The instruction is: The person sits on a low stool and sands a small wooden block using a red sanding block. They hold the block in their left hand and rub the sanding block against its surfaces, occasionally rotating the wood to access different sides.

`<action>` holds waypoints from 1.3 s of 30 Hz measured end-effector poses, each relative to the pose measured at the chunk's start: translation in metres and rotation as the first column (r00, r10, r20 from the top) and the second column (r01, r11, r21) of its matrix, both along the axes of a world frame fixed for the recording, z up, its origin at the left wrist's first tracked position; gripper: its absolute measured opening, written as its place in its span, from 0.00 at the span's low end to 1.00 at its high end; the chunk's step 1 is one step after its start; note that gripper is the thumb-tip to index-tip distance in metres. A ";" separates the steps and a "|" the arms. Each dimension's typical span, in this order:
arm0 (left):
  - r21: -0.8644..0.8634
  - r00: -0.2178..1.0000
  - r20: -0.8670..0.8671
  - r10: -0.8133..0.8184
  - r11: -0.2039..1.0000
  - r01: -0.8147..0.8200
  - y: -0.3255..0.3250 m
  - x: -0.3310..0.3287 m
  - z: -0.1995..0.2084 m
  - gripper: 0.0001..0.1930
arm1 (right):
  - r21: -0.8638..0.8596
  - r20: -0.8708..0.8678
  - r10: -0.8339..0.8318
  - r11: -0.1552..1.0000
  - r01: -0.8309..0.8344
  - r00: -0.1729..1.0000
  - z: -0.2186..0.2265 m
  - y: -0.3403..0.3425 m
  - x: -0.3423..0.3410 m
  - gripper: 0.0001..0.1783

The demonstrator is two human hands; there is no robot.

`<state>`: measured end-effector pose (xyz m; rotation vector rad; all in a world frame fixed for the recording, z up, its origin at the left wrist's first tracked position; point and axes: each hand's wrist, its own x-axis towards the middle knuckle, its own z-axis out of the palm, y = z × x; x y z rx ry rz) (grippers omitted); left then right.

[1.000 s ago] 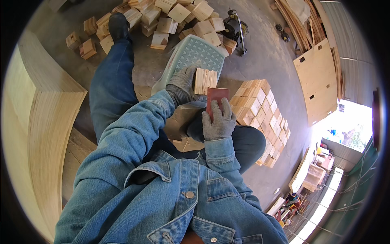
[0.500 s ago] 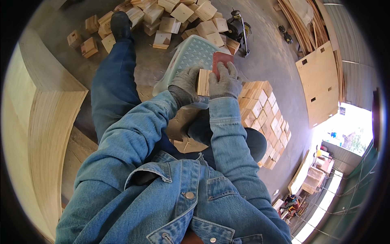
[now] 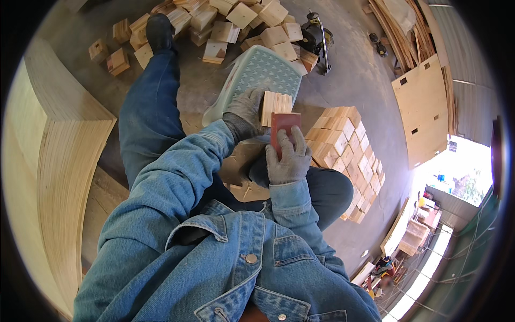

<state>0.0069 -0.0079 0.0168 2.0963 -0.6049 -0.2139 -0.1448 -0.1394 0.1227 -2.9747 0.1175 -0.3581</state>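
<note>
the right hand (image 3: 289, 158), its grip clamped on the red sanding pad (image 3: 282, 124), had drawn back from the far end of the wooden block (image 3: 275, 106) that the left hand (image 3: 245, 110) clasped over the upturned, empty green stool (image 3: 261, 72), suggesting a sanding stroke.

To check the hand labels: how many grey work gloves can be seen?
2. The left hand wears one, holding the wooden block; the right hand wears one, on the red sanding pad.
</note>
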 end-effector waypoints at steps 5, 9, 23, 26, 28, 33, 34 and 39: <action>-0.038 1.000 -0.022 0.007 0.999 -0.008 0.005 -0.001 0.004 0.55 | -0.014 0.001 -0.033 0.999 0.033 0.999 -0.009 -0.012 0.075 0.28; -0.019 0.997 -0.069 0.017 1.000 -0.018 0.000 0.000 0.012 0.55 | -0.049 -0.080 -0.147 0.988 0.143 0.986 -0.004 -0.016 0.127 0.29; 0.042 1.000 -0.005 -0.018 0.999 0.018 -0.002 0.001 -0.003 0.52 | 0.007 -0.009 -0.007 1.000 0.007 1.000 0.003 0.003 0.007 0.30; 0.013 1.000 0.029 0.005 1.000 -0.006 -0.004 -0.002 -0.004 0.51 | -0.001 -0.037 -0.021 1.000 0.021 0.999 0.008 0.004 -0.002 0.29; -0.025 1.000 0.004 0.014 1.000 -0.014 -0.002 -0.001 -0.002 0.50 | 0.018 -0.020 -0.009 1.000 0.009 1.000 0.008 0.001 0.008 0.29; -0.035 1.000 -0.012 -0.012 0.999 0.011 0.002 -0.001 0.002 0.53 | -0.055 -0.019 -0.015 0.998 0.014 1.000 -0.001 -0.011 0.071 0.28; -0.042 0.999 -0.031 -0.006 0.999 0.004 0.003 -0.001 0.002 0.55 | -0.087 -0.038 -0.032 0.996 0.029 0.999 0.000 -0.012 0.086 0.28; 0.058 0.996 -0.061 -0.060 0.996 0.064 -0.005 -0.003 -0.002 0.59 | -0.074 -0.188 -0.104 0.993 0.091 0.977 0.011 -0.025 0.148 0.28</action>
